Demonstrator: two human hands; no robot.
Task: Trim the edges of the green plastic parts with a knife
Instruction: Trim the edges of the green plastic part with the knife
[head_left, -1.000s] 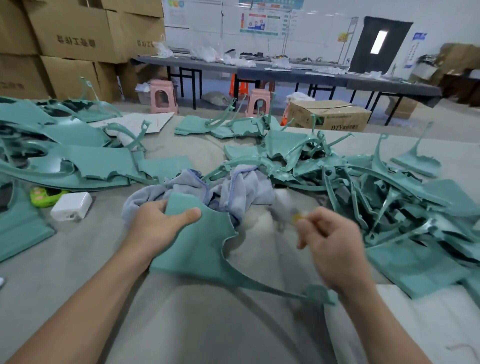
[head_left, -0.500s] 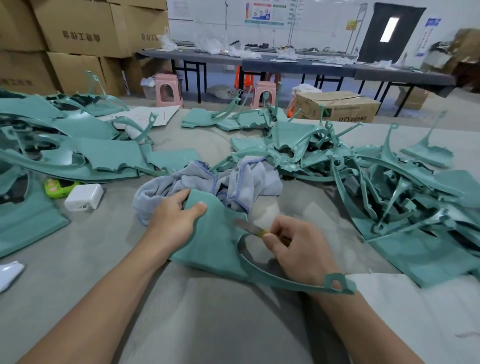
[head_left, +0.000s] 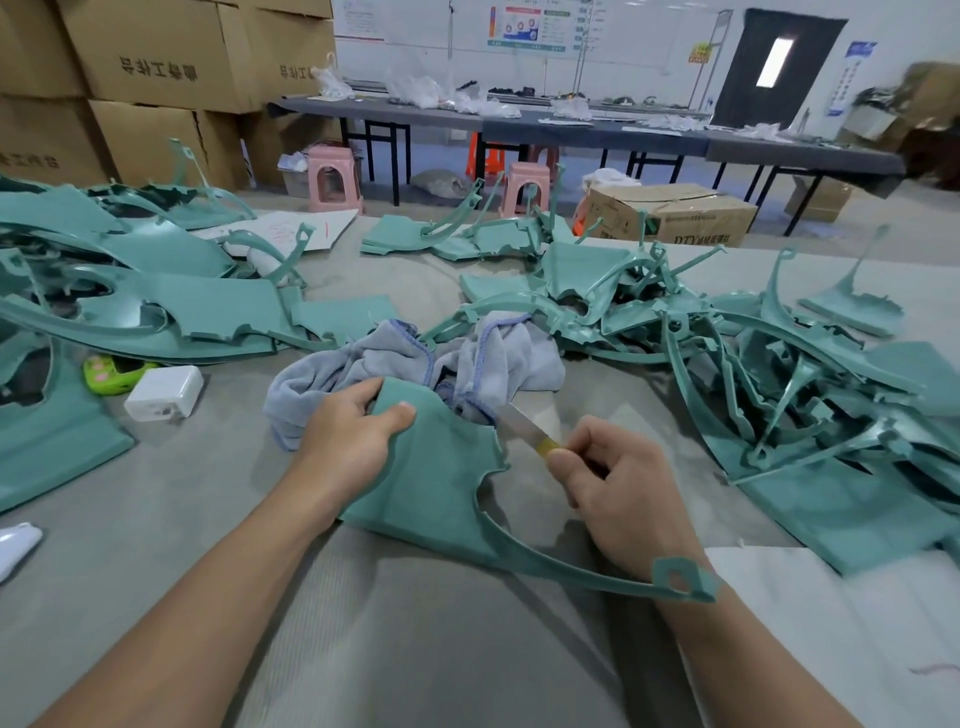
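**Blade at the notch of the green part**

While the left hand (head_left: 345, 441) grips the green plastic part (head_left: 431, 483) at its top corner, thumb on its face, the right hand (head_left: 623, 493) pinches a knife (head_left: 522, 428) whose blade meets the part's notched right edge. The part lies on the grey table (head_left: 182, 499), just before a crumpled grey cloth (head_left: 363, 369)

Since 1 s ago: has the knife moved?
Yes. The knife in the right hand has come in toward the gray towel, its blade now at the held green part's edge.
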